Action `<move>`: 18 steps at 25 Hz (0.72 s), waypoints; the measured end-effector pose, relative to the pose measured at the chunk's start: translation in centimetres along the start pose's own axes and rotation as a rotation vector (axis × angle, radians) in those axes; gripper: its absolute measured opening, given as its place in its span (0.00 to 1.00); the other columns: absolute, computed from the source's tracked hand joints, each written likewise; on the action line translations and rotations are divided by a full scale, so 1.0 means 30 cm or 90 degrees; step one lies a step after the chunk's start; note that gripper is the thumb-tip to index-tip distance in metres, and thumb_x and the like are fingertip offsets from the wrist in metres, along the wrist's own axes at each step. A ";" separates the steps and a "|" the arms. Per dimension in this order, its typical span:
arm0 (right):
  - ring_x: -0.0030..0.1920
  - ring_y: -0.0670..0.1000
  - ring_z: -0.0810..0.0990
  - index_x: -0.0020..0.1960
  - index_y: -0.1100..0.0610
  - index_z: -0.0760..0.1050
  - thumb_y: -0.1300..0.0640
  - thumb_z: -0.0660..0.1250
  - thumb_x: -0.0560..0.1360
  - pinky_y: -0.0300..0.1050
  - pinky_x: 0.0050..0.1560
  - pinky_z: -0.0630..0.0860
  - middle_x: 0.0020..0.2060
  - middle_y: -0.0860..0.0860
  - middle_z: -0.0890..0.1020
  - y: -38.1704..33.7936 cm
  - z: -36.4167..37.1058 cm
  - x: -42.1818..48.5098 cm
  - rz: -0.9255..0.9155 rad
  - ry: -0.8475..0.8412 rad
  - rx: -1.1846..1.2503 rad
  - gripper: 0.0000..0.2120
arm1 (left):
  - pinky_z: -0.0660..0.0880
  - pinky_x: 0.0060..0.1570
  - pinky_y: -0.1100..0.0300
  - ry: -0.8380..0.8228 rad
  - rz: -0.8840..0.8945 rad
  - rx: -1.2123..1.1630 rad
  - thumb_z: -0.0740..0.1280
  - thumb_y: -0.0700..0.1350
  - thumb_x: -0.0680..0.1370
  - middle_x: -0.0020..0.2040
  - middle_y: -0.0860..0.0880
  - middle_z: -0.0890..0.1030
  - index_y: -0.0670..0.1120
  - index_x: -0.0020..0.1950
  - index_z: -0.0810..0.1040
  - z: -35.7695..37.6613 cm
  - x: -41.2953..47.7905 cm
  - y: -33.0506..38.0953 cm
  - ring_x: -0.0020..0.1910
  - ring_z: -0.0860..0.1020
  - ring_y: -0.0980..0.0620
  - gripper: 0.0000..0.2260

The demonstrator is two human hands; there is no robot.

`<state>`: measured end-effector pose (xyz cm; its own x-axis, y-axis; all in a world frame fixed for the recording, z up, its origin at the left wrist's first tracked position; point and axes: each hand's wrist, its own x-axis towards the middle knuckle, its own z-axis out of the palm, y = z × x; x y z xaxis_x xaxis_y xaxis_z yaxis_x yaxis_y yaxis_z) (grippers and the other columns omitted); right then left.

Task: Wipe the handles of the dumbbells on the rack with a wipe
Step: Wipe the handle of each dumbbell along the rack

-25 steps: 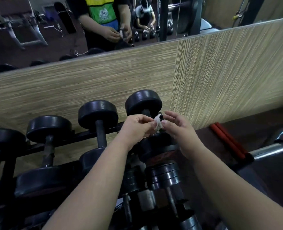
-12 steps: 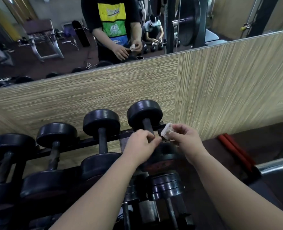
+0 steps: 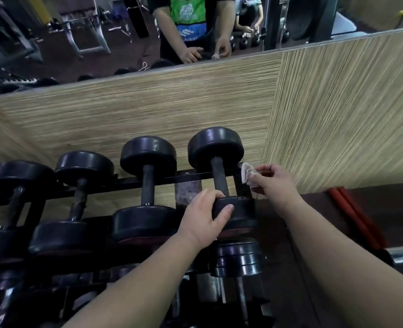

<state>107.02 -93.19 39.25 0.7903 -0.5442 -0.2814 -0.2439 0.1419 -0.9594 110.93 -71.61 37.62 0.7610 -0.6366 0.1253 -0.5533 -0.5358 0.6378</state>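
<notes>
Left hand (image 3: 204, 215) grips dumbbell (image 3: 215, 147); right hand (image 3: 270, 183) pinches wipe (image 3: 245, 174) beside handle (image 3: 219, 176).

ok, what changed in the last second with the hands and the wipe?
The left hand let go of the wipe, dropped and now grips the near head of the rightmost dumbbell. The right hand kept the wipe pinched and drew it right, beside the handle, not touching it. Dumbbells stayed on the rack.
</notes>
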 end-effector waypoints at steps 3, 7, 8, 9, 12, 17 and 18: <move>0.52 0.55 0.85 0.57 0.57 0.81 0.66 0.79 0.70 0.52 0.55 0.83 0.54 0.54 0.84 0.009 -0.008 0.061 -0.024 -0.033 -0.080 0.18 | 0.74 0.53 0.57 0.072 0.052 -0.004 0.62 0.58 0.79 0.51 0.56 0.76 0.47 0.59 0.79 0.038 0.005 -0.035 0.51 0.76 0.54 0.18; 0.45 0.47 0.82 0.52 0.53 0.82 0.69 0.78 0.69 0.37 0.50 0.78 0.47 0.49 0.84 0.023 0.014 0.119 -0.071 -0.086 -0.172 0.18 | 0.76 0.50 0.52 0.132 0.110 -0.004 0.63 0.52 0.79 0.49 0.49 0.79 0.42 0.58 0.80 0.071 0.003 -0.073 0.48 0.78 0.49 0.17; 0.45 0.48 0.82 0.49 0.50 0.82 0.69 0.78 0.69 0.38 0.51 0.78 0.45 0.48 0.85 0.028 0.025 0.130 -0.081 -0.094 -0.181 0.17 | 0.76 0.49 0.52 0.141 0.113 -0.007 0.63 0.52 0.79 0.49 0.48 0.79 0.41 0.58 0.81 0.074 0.002 -0.074 0.48 0.78 0.48 0.17; 0.46 0.48 0.82 0.47 0.48 0.81 0.68 0.78 0.70 0.41 0.52 0.78 0.44 0.48 0.85 0.038 0.039 0.139 -0.095 -0.100 -0.180 0.16 | 0.76 0.49 0.52 0.147 0.113 -0.011 0.63 0.52 0.79 0.49 0.48 0.79 0.41 0.58 0.81 0.076 0.001 -0.075 0.48 0.78 0.48 0.18; 0.47 0.49 0.83 0.50 0.52 0.80 0.65 0.78 0.71 0.44 0.54 0.79 0.45 0.51 0.85 0.075 0.080 0.167 -0.114 -0.065 -0.144 0.13 | 0.76 0.49 0.50 0.153 0.112 -0.037 0.64 0.51 0.78 0.49 0.47 0.79 0.39 0.58 0.81 0.076 0.002 -0.078 0.48 0.78 0.46 0.18; 0.37 0.36 0.80 0.51 0.58 0.83 0.57 0.77 0.74 0.31 0.43 0.74 0.38 0.45 0.82 0.109 0.124 0.209 -0.165 0.004 -0.230 0.08 | 0.76 0.49 0.48 0.153 0.125 -0.052 0.65 0.52 0.77 0.49 0.45 0.80 0.38 0.58 0.81 0.080 0.004 -0.088 0.47 0.79 0.45 0.19; 0.36 0.35 0.80 0.51 0.58 0.84 0.55 0.77 0.74 0.28 0.42 0.74 0.38 0.45 0.83 0.108 0.129 0.209 -0.173 -0.019 -0.244 0.08 | 0.76 0.49 0.48 0.156 0.127 -0.052 0.65 0.52 0.77 0.49 0.45 0.80 0.38 0.58 0.81 0.082 0.003 -0.088 0.47 0.79 0.45 0.20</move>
<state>113.36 -92.95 34.29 0.8686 -0.4948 -0.0268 -0.2117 -0.3218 -0.9229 111.63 -71.63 34.08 0.7045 -0.5665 0.4275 -0.6786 -0.3611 0.6396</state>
